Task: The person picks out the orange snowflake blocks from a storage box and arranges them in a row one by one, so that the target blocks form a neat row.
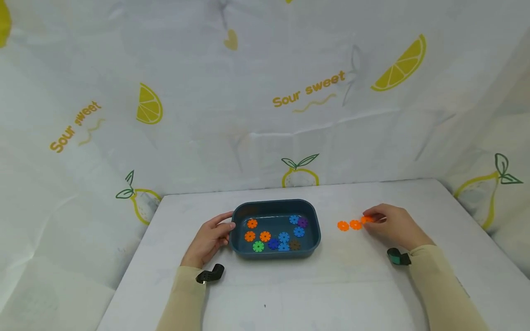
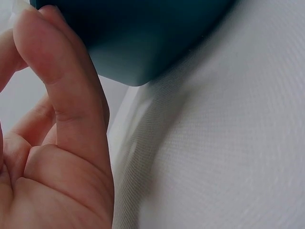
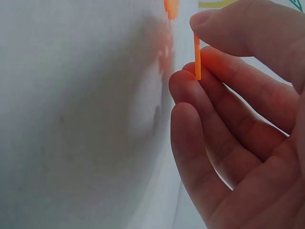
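A dark blue-grey tray (image 1: 275,255) stands on the table with notched plastic discs in several colours inside. My left hand (image 1: 209,239) grips the tray's left end, thumb at the rim; in the left wrist view the thumb (image 2: 71,90) lies against the tray's dark wall (image 2: 138,57). To the right of the tray, my right hand (image 1: 393,225) pinches an orange notched disc (image 1: 366,219). The right wrist view shows that orange disc (image 3: 198,59) edge-on between thumb and fingers. Two more orange discs, a left one (image 1: 342,225) and a middle one (image 1: 355,225), lie beside it in a row.
Inside the tray are orange discs (image 1: 252,223) at the left, a green disc (image 1: 258,246) near the front, blue discs, a purple disc (image 1: 302,222) and a brown disc (image 1: 294,244). White cloth with lemon prints (image 1: 300,177) hangs behind the white table (image 1: 265,294).
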`<state>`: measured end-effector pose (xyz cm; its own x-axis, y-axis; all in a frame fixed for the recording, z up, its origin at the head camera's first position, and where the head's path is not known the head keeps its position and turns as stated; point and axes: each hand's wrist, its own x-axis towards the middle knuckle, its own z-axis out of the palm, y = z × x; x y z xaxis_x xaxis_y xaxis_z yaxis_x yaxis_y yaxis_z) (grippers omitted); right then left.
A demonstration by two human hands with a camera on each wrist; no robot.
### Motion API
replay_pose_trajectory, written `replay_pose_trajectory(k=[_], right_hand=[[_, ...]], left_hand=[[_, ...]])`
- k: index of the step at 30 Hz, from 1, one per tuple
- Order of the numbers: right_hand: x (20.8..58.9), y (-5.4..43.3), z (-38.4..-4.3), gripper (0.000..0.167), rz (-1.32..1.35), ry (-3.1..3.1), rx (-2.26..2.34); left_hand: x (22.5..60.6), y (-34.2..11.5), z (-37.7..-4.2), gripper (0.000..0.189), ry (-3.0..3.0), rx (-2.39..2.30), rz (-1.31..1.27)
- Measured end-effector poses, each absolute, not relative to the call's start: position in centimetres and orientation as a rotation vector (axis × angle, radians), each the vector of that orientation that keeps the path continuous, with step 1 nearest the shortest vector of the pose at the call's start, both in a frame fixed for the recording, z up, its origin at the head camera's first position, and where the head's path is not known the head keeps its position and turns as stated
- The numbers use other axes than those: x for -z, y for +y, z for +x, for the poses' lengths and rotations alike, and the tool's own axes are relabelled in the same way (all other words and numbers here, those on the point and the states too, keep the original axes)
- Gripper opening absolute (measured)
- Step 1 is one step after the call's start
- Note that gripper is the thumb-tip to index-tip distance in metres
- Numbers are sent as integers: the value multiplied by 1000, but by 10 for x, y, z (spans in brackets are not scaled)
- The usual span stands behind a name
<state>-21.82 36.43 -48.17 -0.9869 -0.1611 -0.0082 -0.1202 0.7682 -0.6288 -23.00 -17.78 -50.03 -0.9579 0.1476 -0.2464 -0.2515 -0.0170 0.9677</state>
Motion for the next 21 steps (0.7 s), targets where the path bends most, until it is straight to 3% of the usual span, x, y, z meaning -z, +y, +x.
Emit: replay_pose_trajectory(k=[21], right_hand=[[483, 362, -220, 28, -252, 2912, 964]], left_hand=[[499, -177, -231, 54, 1974, -2062, -107]])
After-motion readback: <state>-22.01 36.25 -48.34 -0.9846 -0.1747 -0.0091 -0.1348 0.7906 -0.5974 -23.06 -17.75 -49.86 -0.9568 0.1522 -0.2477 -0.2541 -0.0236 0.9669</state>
